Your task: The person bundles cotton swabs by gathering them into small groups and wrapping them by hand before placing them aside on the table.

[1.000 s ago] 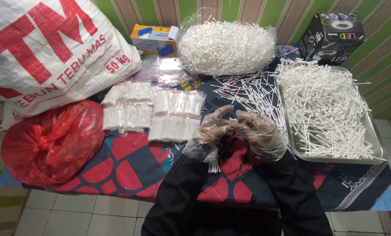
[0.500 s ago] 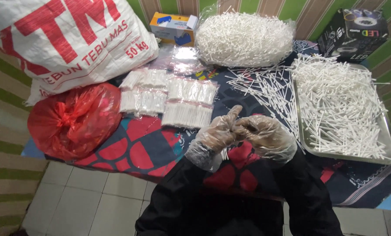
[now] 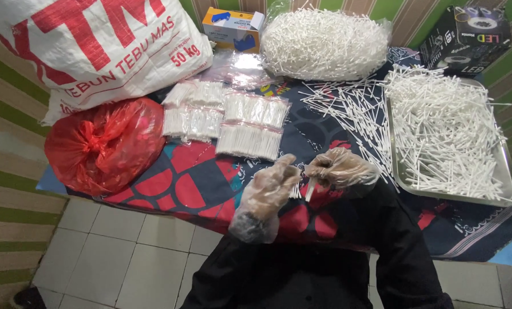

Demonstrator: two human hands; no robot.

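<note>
Since the earlier frame both hands are sitting a little further apart, and the view is tilting slightly so more tiled floor is showing at lower left. We are wearing thin clear plastic gloves on both hands. Our left hand [image 3: 270, 186] is held with the fingers curled loosely together, the tips close to a small bundle of white sticks [image 3: 296, 191]; we cannot tell whether they are gripping it. Our right hand [image 3: 342, 170] is pinching one white stick [image 3: 309, 189] between thumb and forefingers, the stick hanging down and slightly tilted just beside the left fingertips. Both hands are hovering over the near edge of the table [image 3: 193, 183], which is covered with a dark cloth bearing red patterns. Ahead of the left hand, filled clear packets of sticks [image 3: 250, 140] are lying in rows. To the right, a metal tray [image 3: 499, 191] is holding a loose heap of sticks, and more loose sticks [image 3: 347, 109] are lying scattered on the cloth between tray and packets. At the back a clear bag of sticks [image 3: 324, 43] is standing beside a small glove box [image 3: 233, 26]. At left, a red plastic bag [image 3: 104, 146] is resting against a large white woven sack [image 3: 95, 46]. A black carton [image 3: 473, 34] is sitting at the far right.
</note>
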